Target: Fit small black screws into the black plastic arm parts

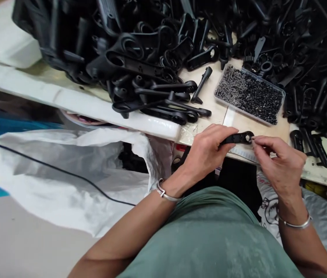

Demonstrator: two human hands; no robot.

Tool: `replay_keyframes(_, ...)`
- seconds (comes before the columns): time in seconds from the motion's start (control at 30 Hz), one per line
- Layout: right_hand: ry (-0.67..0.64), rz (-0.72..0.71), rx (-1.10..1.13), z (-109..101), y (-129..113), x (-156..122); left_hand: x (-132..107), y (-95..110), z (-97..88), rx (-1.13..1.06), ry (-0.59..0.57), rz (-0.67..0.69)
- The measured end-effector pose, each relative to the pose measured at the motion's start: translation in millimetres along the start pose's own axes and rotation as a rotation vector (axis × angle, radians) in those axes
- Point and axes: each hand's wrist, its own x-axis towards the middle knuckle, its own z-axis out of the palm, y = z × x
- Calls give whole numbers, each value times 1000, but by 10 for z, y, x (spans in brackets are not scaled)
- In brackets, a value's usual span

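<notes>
A white bag (65,185) hangs open below the surface (209,100), at the left. Above it, a heap of black parts (151,65) crowds the surface edge. The left hand (206,152) is clamped around a black handle (237,138), held just over the edge, its ring end pointing right. A tray of small inserts (248,94) sits just behind. The right hand (282,164) has thumb and forefinger pinched together at the ring, apparently on something too small to make out. Held over the gap, that piece would likely fall if the pinch slips, and the crowded heap could slide into the bag.
</notes>
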Motion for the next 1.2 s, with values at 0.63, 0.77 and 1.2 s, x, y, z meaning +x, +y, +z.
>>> replay_keyframes(0.63, -310, -288, -548, -1, -373, 188, -8, -30, 77, 6, 16, 53)
replay_keyframes(0.77, -372, -246, -583, -6, -459, 282, -12, -29, 79, -4, -7, 38)
replay_keyframes(1.2, -334, -8, -232, -44, -160, 358, -13, -37, 94, 35, -16, 60)
